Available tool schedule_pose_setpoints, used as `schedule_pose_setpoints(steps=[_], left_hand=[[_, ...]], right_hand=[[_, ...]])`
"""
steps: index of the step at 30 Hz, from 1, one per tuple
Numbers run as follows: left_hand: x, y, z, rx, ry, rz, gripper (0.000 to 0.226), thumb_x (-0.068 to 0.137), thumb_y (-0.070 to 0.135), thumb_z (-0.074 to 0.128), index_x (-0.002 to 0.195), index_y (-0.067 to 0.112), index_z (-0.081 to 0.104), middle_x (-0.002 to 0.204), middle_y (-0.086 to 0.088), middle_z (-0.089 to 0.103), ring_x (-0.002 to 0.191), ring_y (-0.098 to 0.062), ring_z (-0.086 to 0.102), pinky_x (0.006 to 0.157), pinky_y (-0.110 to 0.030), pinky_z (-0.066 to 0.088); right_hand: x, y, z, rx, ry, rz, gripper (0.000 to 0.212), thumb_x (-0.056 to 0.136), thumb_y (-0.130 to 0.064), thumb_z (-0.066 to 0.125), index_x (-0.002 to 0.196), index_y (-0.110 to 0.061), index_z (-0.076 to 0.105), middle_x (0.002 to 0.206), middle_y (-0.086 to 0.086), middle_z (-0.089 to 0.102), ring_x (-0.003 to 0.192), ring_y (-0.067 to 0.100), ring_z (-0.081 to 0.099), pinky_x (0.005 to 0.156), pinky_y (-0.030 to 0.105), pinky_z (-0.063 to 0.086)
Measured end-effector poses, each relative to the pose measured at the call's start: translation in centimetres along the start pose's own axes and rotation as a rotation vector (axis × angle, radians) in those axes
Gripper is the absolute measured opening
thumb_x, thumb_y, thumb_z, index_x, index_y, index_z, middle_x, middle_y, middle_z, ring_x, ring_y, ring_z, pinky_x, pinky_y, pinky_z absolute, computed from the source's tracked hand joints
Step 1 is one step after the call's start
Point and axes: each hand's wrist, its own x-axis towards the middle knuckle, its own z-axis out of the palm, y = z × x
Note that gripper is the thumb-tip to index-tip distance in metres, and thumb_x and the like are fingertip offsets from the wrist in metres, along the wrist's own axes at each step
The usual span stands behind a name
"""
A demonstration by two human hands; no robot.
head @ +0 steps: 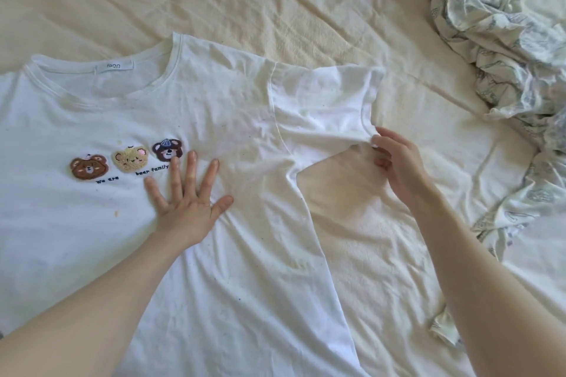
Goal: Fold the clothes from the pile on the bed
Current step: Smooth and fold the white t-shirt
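The T-shirt (214, 254) lies face up on the bed sheet (275, 3), collar (101, 79) toward the far side and the bear patches (127, 161) showing on the chest. I judge the step in hand to be the spreading and smoothing of this one garment before its first fold.

My left hand (186, 202) rests flat on the chest, fingers straight and spread, just beside the patches, and it pins the cloth in place. My right hand (395, 162) pinches the lower hem corner of the sleeve (321, 107) between thumb and fingertips, a narrow grip on the cloth alone. That corner is lifted a little off the sheet.

The next move calls for one of two actions: draw the sleeve outward until it lies flat, or carry it inward across the chest. In either case my left hand should hold the body of the garment so that it does not slide. Creases near the armpit need a pass of the palm.

No container is in view. A crumpled patterned duvet (505, 40) lies at the right, apart from the garment. I cannot tell where the pile is.
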Motion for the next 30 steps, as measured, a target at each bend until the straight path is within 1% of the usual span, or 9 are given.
schedule_pose_setpoints(steps=[4, 10, 15, 18, 21, 23, 25, 28, 30], left_hand=[[-0.1, 0.2, -0.1, -0.006, 0.006, 0.001, 0.070, 0.066, 0.073, -0.012, 0.118, 0.043, -0.048, 0.119, 0.010, -0.063, 0.109, -0.017, -0.061, 0.102, -0.062, -0.022], [0.1, 0.1, 0.1, 0.013, 0.013, -0.002, 0.069, 0.066, 0.073, -0.014, 0.116, 0.043, -0.050, 0.119, 0.009, -0.064, 0.110, -0.018, -0.061, 0.096, -0.060, -0.029], [0.5, -0.3, 0.6, 0.039, 0.047, 0.000, 0.069, 0.066, 0.075, -0.016, 0.118, 0.044, -0.049, 0.123, 0.010, -0.063, 0.113, -0.017, -0.060, 0.081, -0.052, -0.042], [0.7, -0.4, 1.0, 0.050, 0.081, -0.001, 0.069, 0.067, 0.075, -0.015, 0.119, 0.044, -0.049, 0.124, 0.009, -0.063, 0.114, -0.018, -0.059, 0.081, -0.052, -0.042], [0.9, -0.5, 1.3, 0.043, 0.108, -0.001, 0.069, 0.067, 0.075, -0.016, 0.119, 0.044, -0.050, 0.124, 0.008, -0.063, 0.114, -0.018, -0.059, 0.081, -0.053, -0.042], [1.0, -0.5, 1.4, 0.043, 0.114, 0.013, 0.069, 0.068, 0.074, -0.015, 0.120, 0.043, -0.049, 0.124, 0.008, -0.063, 0.114, -0.018, -0.059, 0.082, -0.053, -0.041], [1.2, -0.6, 1.7, 0.033, 0.130, 0.021, 0.069, 0.067, 0.074, -0.016, 0.119, 0.043, -0.050, 0.124, 0.008, -0.063, 0.114, -0.018, -0.060, 0.082, -0.054, -0.041], [1.2, -0.7, 1.7, 0.000, 0.150, 0.026, 0.069, 0.067, 0.074, -0.016, 0.119, 0.044, -0.049, 0.125, 0.009, -0.062, 0.113, -0.017, -0.060, 0.082, -0.053, -0.041], [0.9, -0.7, 1.8, -0.015, 0.173, 0.057, 0.069, 0.072, 0.074, -0.007, 0.123, 0.046, -0.044, 0.129, 0.010, -0.058, 0.118, -0.018, -0.056, 0.086, -0.053, -0.039]], right_hand=[[-0.1, -0.5, 0.5, -0.262, -0.087, -0.032, 0.029, 0.081, -0.027, 0.069, 0.098, -0.003, 0.066, 0.082, 0.001, 0.062, 0.074, 0.014, 0.058, 0.061, 0.021, 0.043], [-1.0, -0.3, -0.4, -0.717, -0.064, -0.381, 0.017, 0.086, -0.017, 0.068, 0.098, -0.006, 0.069, 0.131, 0.002, 0.051, 0.116, 0.018, 0.050, 0.093, 0.033, 0.044], [-1.3, -3.2, 0.0, -0.325, 0.277, -0.358, 0.023, 0.088, -0.032, 0.062, 0.069, -0.019, 0.060, 0.066, -0.006, 0.057, 0.056, -0.003, 0.052, 0.054, 0.014, 0.043], [-0.7, -2.7, 0.7, -0.503, 0.372, -0.156, 0.031, 0.089, -0.034, 0.058, 0.071, -0.009, 0.057, 0.066, 0.004, 0.057, 0.068, 0.023, 0.060, 0.067, 0.036, 0.050], [-0.8, -2.1, 1.4, 0.025, 0.295, 0.238, 0.025, 0.089, -0.026, 0.064, 0.090, -0.001, 0.060, 0.084, 0.009, 0.063, 0.078, 0.026, 0.066, 0.072, 0.035, 0.057], [-1.2, -2.7, 2.3, 0.332, 0.255, 0.301, 0.013, 0.088, -0.014, 0.066, 0.090, -0.005, 0.057, 0.094, 0.010, 0.063, 0.087, 0.024, 0.066, 0.073, 0.031, 0.057], [-1.5, -3.7, 3.9, 0.405, 0.339, 0.169, 0.016, 0.085, -0.005, 0.064, 0.076, -0.010, 0.052, 0.081, 0.004, 0.058, 0.081, 0.017, 0.060, 0.073, 0.027, 0.052], [-3.2, -6.0, 8.0, -0.051, 0.483, -0.378, 0.035, 0.082, -0.003, 0.060, 0.061, -0.020, 0.037, 0.060, -0.010, 0.039, 0.057, 0.001, 0.039, 0.059, 0.016, 0.034], [-5.6, -6.5, 10.8, -0.340, 0.335, -0.776, 0.028, 0.082, -0.001, 0.060, 0.064, -0.015, 0.044, 0.058, -0.008, 0.046, 0.056, 0.007, 0.044, 0.058, 0.019, 0.037]])
